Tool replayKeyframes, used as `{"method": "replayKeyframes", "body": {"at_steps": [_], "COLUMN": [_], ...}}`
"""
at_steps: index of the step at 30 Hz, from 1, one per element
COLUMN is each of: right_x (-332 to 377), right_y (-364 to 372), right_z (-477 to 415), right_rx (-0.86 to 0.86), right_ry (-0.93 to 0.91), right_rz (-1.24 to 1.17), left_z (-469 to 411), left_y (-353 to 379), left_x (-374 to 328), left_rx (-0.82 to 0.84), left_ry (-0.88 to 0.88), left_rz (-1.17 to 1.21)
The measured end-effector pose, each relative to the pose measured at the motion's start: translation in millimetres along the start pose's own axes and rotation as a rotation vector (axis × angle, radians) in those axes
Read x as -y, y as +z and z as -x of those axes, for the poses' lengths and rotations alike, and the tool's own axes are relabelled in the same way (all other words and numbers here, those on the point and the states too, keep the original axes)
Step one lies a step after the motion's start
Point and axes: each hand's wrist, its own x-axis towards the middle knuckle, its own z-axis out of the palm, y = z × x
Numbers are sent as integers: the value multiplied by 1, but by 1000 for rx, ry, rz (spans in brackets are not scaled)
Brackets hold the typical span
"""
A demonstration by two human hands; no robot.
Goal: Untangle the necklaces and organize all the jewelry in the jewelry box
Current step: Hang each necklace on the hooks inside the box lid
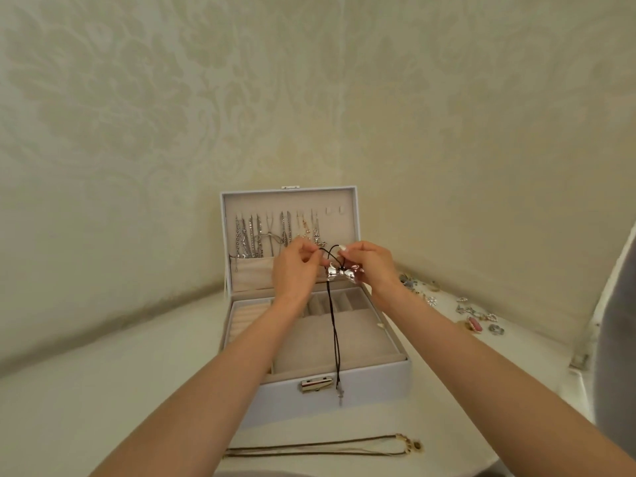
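A white jewelry box stands open on the table, its lid upright with several chains hung on hooks inside. Above the box, my left hand and my right hand both pinch the loop of a black cord necklace. Its silver butterfly pendant hangs between my hands. The cord's two ends drop down over the box's front, past the metal clasp. A thin brown cord necklace with a small pendant lies on the table in front of the box.
Several loose rings, earrings and brooches are scattered on the white table to the right of the box. A patterned wall rises close behind the box. A grey object stands at the right edge.
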Motion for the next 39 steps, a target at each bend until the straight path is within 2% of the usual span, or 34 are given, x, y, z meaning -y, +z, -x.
{"method": "replayKeyframes", "body": {"at_steps": [4, 14, 22, 28, 33, 39], "right_x": [-10, -17, -15, -15, -15, -13], "right_y": [3, 1, 5, 6, 4, 4], "right_z": [-4, -4, 3, 2, 3, 6], "right_rx": [-1, 16, 50, 89, 91, 97], "right_ry": [2, -104, -168, -170, -174, -158], "right_rz": [-75, -99, -59, -25, -36, -48], "left_z": [4, 3, -3, 1, 5, 7], "left_y": [1, 1, -3, -2, -4, -5], "left_x": [-1, 2, 7, -1, -6, -8], "left_rx": [48, 101, 19, 172, 237, 327], "left_ry": [-26, 29, -26, -126, -98, -39], "left_rz": [90, 80, 90, 201, 287, 261]}}
